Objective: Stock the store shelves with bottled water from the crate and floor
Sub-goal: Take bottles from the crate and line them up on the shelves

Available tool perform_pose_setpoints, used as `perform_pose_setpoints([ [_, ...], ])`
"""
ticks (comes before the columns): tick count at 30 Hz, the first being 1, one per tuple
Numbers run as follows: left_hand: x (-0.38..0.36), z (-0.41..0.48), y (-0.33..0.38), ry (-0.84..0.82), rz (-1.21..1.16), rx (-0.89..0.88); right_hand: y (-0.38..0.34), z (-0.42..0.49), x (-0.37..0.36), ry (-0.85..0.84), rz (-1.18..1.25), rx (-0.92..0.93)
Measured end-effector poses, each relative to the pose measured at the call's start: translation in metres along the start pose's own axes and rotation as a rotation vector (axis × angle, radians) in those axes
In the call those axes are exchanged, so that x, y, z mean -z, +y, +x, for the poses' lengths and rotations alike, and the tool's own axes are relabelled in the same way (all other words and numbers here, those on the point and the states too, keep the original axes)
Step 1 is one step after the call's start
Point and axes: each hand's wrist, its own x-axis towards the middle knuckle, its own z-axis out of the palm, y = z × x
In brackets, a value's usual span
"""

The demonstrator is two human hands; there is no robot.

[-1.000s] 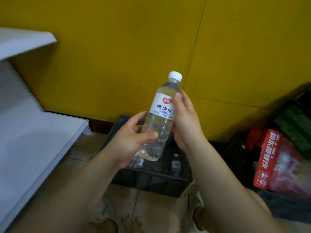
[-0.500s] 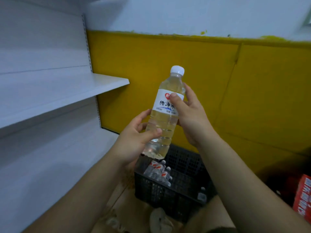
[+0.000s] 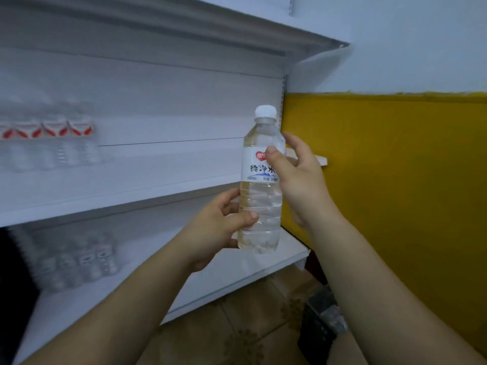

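A clear water bottle (image 3: 259, 196) with a white cap and a white label stands upright in the air in front of the white shelves. My left hand (image 3: 218, 227) grips its lower body, thumb across the front. My right hand (image 3: 297, 180) holds the label area from the right, thumb pressed on the label. The middle shelf (image 3: 147, 185) carries a row of bottles with red-and-white labels (image 3: 50, 143) at the far left. More bottles (image 3: 79, 262) stand on the lower shelf (image 3: 237, 275) at the left. The dark crate (image 3: 320, 330) sits on the floor at the lower right, mostly hidden by my right arm.
A yellow wall panel (image 3: 395, 180) rises to the right of the shelving, with a white wall above it. An upper shelf (image 3: 237, 30) overhangs the middle one. Brown patterned floor tiles (image 3: 245, 330) lie below. A dark object (image 3: 13, 285) fills the left edge.
The view has swung up and left from the crate to the shelves. Both hands have kept hold of the bottle, which is now upright instead of tilted.
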Motion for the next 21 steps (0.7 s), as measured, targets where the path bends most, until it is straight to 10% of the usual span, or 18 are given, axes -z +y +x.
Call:
perform_pose_setpoints([
  [21,0.131,-0.076,-0.083,0.625,0.019,0.227,0.119,0.014,-0.164,-0.859,-0.041,-0.221],
])
